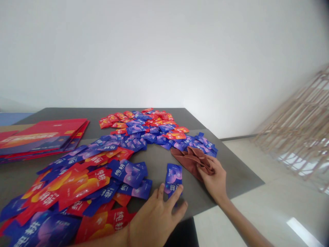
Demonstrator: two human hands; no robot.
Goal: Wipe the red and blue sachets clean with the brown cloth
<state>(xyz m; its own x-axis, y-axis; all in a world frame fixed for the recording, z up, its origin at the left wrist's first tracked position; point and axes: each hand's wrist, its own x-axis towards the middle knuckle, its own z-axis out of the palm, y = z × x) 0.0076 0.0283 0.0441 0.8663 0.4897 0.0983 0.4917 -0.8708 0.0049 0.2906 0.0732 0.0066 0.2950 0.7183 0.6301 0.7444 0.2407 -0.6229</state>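
Note:
My left hand [160, 214] reaches over the near edge of the table, its fingers apart and the tips resting on the lower part of a single blue packet [173, 176]. That packet lies flat with its printed side up. Bunched in my right hand [214, 176] is a brown cloth [191, 160], which spreads leftward over the tabletop and touches the blue packets [205, 144] behind it. To the left, a heap of red and blue packets [84, 185] reaches up to my left wrist.
The heap curves back into a second pile of packets [151, 125] on the dark grey table [156, 156]. Flat red printed bags [46, 137] are stacked at the left. A white wall [154, 58] stands behind, and a wooden rack [303, 120] is at the right.

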